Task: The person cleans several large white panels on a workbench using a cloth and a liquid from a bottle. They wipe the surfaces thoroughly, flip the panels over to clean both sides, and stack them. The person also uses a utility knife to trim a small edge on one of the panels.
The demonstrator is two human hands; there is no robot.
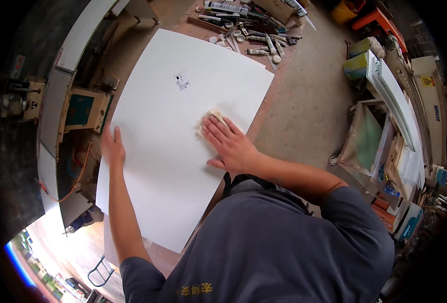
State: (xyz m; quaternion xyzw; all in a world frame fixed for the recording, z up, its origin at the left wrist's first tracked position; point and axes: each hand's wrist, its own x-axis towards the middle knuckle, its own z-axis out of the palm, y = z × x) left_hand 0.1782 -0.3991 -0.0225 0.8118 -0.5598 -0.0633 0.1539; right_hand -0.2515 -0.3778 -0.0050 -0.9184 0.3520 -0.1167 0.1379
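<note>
A large white panel (158,166) lies on a workbench in front of me, with a small printed label (181,81) stuck on its far part. My left hand (113,146) grips the panel's left edge, its thumb on the top face and its fingers at the border, partly hidden. Farther right, my right hand (229,144) lies flat on the panel with its fingers stretched over a crumpled cream cloth (201,126), pressing it down. Most of the cloth is under the fingers.
Tubes, pens, caps and a white cartridge (226,8) clutter the bench's far end. At left stand machinery (19,105) and an orange cable (84,169). Concrete floor (304,101) runs along the right, bordered by buckets (356,66), white profiles (392,101) and stacked boards.
</note>
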